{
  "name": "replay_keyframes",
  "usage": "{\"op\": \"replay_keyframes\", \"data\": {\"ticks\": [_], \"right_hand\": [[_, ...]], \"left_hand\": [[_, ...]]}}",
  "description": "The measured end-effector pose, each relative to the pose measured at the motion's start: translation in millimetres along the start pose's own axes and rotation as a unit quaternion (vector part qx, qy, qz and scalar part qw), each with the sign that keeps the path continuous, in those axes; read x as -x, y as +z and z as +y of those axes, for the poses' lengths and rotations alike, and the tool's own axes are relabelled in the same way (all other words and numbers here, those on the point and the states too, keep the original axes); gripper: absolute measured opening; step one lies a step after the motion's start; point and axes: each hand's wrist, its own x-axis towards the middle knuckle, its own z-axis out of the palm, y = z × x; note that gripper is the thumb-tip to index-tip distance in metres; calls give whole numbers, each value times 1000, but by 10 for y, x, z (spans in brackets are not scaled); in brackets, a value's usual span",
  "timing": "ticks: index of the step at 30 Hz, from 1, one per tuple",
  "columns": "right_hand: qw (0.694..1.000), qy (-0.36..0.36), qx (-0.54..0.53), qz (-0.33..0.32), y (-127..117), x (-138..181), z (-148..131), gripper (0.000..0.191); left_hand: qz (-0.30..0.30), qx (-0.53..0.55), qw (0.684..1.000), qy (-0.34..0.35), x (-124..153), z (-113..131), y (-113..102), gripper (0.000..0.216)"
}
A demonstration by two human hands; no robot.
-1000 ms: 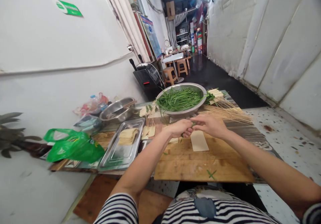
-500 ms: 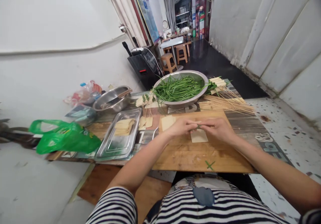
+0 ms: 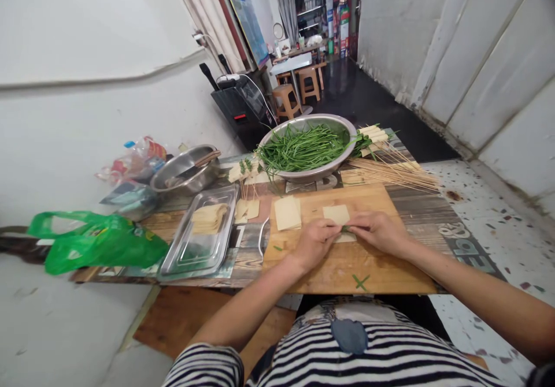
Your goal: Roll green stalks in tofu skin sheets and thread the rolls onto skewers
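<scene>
A pale yellow square sheet of tofu skin point(image 3: 335, 212) lies on the wooden cutting board point(image 3: 333, 274). Over its near part, my left hand point(image 3: 317, 241) and my right hand point(image 3: 378, 234) meet fingertip to fingertip. Both pinch a small bunch of green chives point(image 3: 345, 229), mostly covered by the fingers. To the left of the sheet, a short stack of more tofu skin squares point(image 3: 287, 212) rests on the board. Two crossed bits of chive point(image 3: 359, 282) lie at the board's near edge.
Behind the board stands a steel basin point(image 3: 312, 174) heaped with chives. Bamboo skewers point(image 3: 390, 173) and finished rolls point(image 3: 373, 134) lie at the right. Leftward are a metal tray point(image 3: 197, 260) with stacked sheets, a steel bowl point(image 3: 186, 182) and a green plastic bag point(image 3: 104, 242).
My hands have come nearer to me, from the far part of the tofu skin sheet to its near part. The sheet's far half and the stack on the left now show more.
</scene>
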Motion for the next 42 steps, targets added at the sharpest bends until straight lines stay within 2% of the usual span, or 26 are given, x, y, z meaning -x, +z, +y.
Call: {"op": "replay_keyframes", "data": {"ticks": [4, 7, 9, 12, 16, 20, 24, 27, 30, 33, 35, 37, 42], "right_hand": [[999, -26, 23, -15, 12, 8, 23, 28], [997, -47, 41, -34, -26, 30, 29, 30], [995, -51, 64, -53, -76, 35, 3, 28], [992, -47, 103, -58, -127, 9, -60, 28], [990, -68, 111, -52, -66, -53, -85, 27], [983, -107, 139, -49, 18, -38, -56, 36], [970, -118, 195, -78, 4, 52, -98, 32], [961, -124, 226, -97, -29, 76, -180, 27], [947, -139, 257, -129, -41, 39, -269, 25], [917, -189, 311, -164, -21, -7, -320, 25], [897, -210, 347, -174, 2, -26, -317, 25], [892, -208, 360, -175, 20, -40, -289, 24], [916, -177, 328, -148, 22, -51, -233, 25]], "left_hand": [[-50, -87, 994, 40, -34, 23, -75, 27], [-103, -110, 987, 57, -71, 17, -124, 33], [-118, -112, 985, 65, -92, 7, -142, 34], [-122, -99, 985, 69, -111, -2, -152, 33], [-119, -85, 987, 70, -112, -14, -141, 31], [-75, -56, 992, 86, -66, -66, -119, 29], [-45, -67, 989, 126, -8, -119, -130, 31], [-71, -115, 978, 162, -6, -117, -170, 31], [-132, -177, 958, 185, -39, -86, -215, 30], [-201, -230, 932, 195, -74, -55, -240, 30], [-225, -243, 924, 189, -81, -44, -237, 29], [-228, -238, 927, 181, -74, -44, -216, 27], [-181, -252, 936, 167, -56, -34, -153, 29]]}}
